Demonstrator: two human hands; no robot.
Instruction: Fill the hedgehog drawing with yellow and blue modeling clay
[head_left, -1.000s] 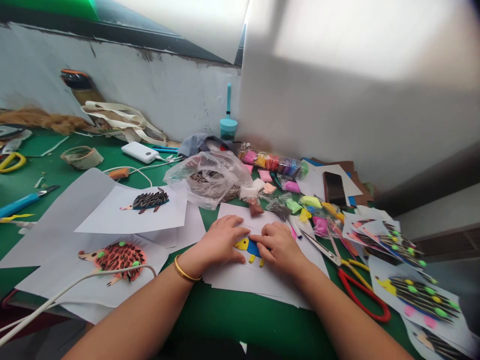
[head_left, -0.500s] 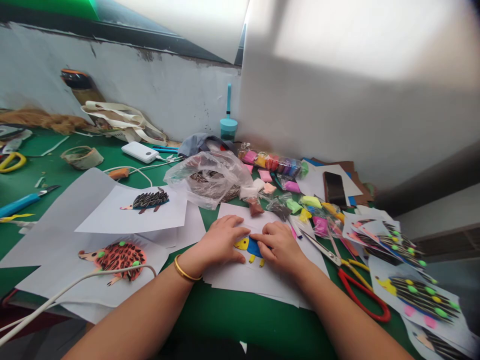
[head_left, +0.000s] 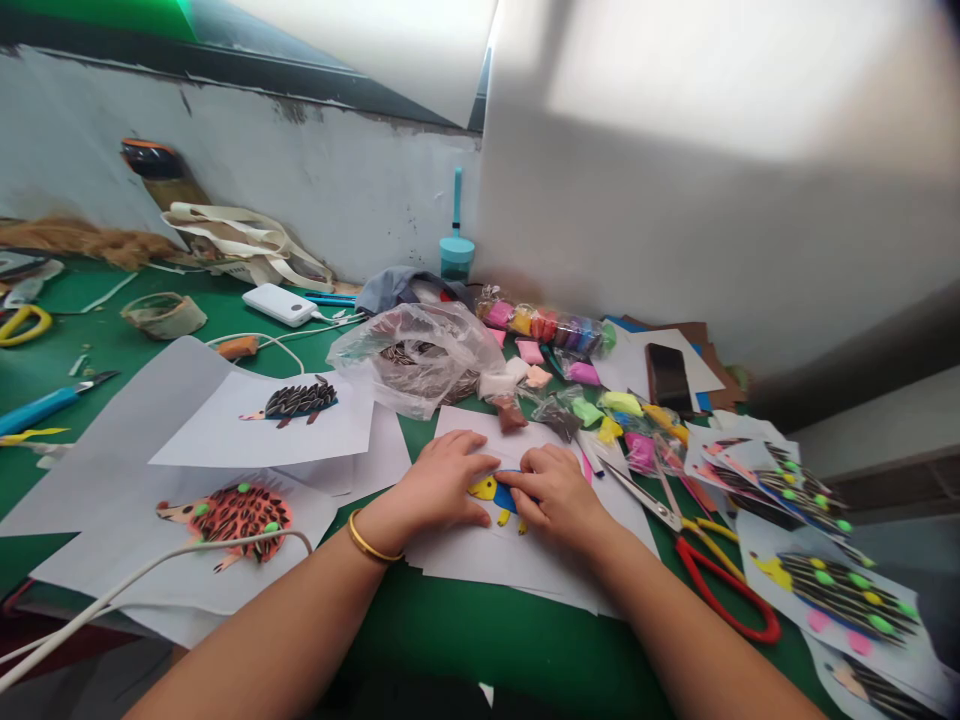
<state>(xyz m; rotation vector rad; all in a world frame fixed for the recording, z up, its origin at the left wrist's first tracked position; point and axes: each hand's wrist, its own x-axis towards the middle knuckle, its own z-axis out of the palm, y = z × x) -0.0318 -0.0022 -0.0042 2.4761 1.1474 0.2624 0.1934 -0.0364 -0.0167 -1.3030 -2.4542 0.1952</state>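
A clay hedgehog figure [head_left: 506, 490] with a yellow head, yellow feet and a blue body lies on a stack of white paper [head_left: 469, 560]. My left hand [head_left: 452, 480] rests on the paper at the figure's head side, fingers apart and thumb below the yellow head. From the other side, my right hand [head_left: 551, 490] reaches over the blue body and hides part of it. Its index finger is stretched out and touches the blue clay near the head, while the other fingers bend. Neither hand grips anything.
Scissors with red and yellow handles [head_left: 697, 540] lie right of the paper. Behind are clay packets [head_left: 587, 410] and a plastic bag [head_left: 420, 355] of striped seeds. Finished seed hedgehogs lie left [head_left: 225, 515] and right [head_left: 847, 590]. A white cable [head_left: 150, 570] crosses the left sheets.
My right index finger has shifted slightly over the blue clay, with the hand's other fingers moving a little too. My left hand stays in place.
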